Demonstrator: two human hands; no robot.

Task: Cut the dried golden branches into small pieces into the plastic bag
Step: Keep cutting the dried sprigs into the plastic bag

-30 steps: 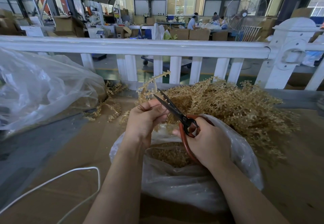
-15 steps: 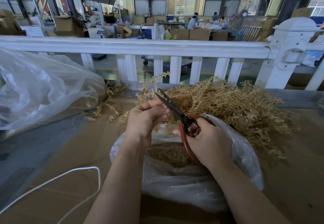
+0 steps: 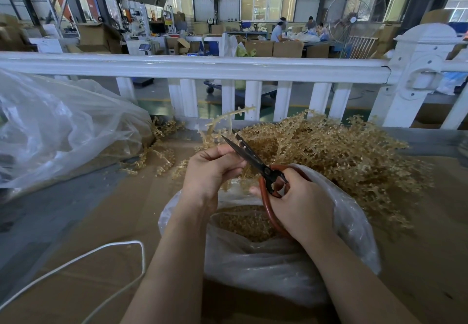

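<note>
A person's two bare forearms reached forward over a brown cardboard-covered table (image 3: 83, 225). The left hand (image 3: 211, 171) had its fingers curled, pinching a thin golden branch (image 3: 228, 118) that rose up and arched toward the right behind the hand. The right hand (image 3: 301, 204) gripped scissors (image 3: 255, 161) with red-brown loop handles, fingers curled through the loops. The dark blades were slightly parted, pointing up and left, with their tips just beside the left hand's fingertips and the held branch.

Directly below both hands sat an open clear plastic bag (image 3: 278, 268), its mouth facing up. Small golden cut pieces (image 3: 243, 222) lay inside it. Behind and to the right of the bag, a large pile of branches (image 3: 342, 151) spread across the table, touching the bag's far edge. A few loose sprigs (image 3: 157, 156) lay to the left of the hands.

A larger crumpled clear bag (image 3: 63, 131) rested at the left of the table. A white cord (image 3: 76, 260) looped across the near left. A white railing (image 3: 192, 66) ran along the table's far side, with a workshop beyond it.
</note>
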